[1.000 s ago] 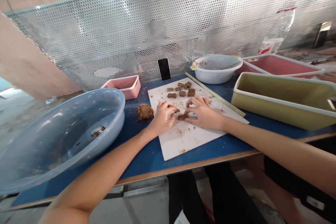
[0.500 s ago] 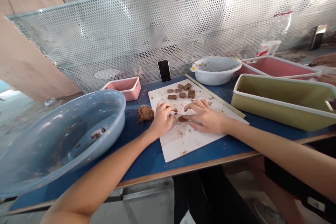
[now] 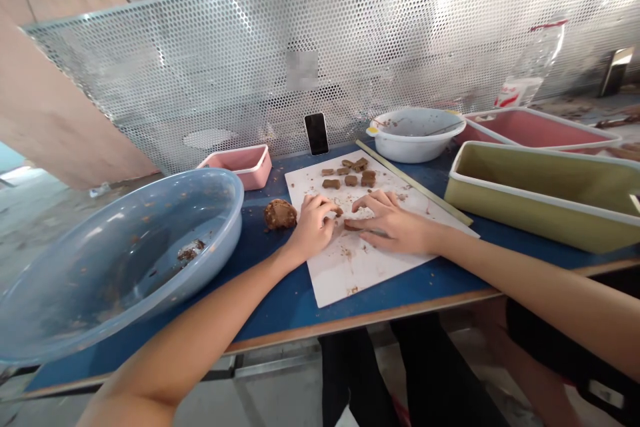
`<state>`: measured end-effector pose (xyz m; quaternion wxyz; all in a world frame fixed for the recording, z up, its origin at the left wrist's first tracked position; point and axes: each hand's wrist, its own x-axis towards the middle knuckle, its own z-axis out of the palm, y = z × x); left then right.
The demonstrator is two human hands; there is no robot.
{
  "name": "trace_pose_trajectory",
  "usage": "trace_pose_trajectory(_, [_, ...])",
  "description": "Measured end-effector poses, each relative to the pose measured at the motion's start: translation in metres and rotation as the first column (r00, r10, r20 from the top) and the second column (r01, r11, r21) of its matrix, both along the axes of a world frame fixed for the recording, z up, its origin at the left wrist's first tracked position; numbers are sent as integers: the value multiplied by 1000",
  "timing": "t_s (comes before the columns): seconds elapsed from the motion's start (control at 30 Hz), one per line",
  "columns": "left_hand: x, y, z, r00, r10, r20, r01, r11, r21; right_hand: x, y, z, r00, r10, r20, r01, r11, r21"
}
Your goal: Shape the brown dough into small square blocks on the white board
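My left hand (image 3: 316, 223) is closed over the white board (image 3: 345, 273), its curled fingertips pinching a small brown bit of clay (image 3: 339, 212). My right hand (image 3: 387, 221) faces it, thumb and fingers closed around a flat brown clay piece (image 3: 353, 226) that lies low at the board. Under the right palm is a greyish sliver that I cannot make out. Farther up the board sit several short brown clay pieces (image 3: 351, 181) in loose rows, with crumbs about them. A large brown clay lump (image 3: 280, 214) rests on the blue table, left of my left hand.
At left stands a big blue basin (image 3: 220, 267), with a small pink box (image 3: 257, 177) behind it. A phone (image 3: 316, 133) leans on the perforated metal screen. Along the board's right edge lies a pale strip (image 3: 425, 190); beyond are a white basin (image 3: 415, 147) and green trough (image 3: 530, 213).
The view has shifted slightly, so everything sits a little differently in frame. The clay piece at my right fingers shows a thinner side now. Both hands keep nearly the same place over the board.
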<state>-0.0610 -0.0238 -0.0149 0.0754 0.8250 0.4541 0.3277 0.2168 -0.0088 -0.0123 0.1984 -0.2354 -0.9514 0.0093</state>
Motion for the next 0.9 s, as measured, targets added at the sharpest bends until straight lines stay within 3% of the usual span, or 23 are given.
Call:
trace_pose_trajectory(0.47, [-1,0,2,999,-4,-43,4,1000,0,2,-2,-1,994,-66,84,65,998,12])
trace_pose_trajectory(0.63, [-2,0,2,1000,-17,-23,17,1000,-17,7,-6,4,999,-51,-3,51,996,73])
trace_pose_trajectory(0.9, [-3,1,-1,1000,-15,-22,14,1000,-12,14,0,2,1000,12,-28,-11,999,39])
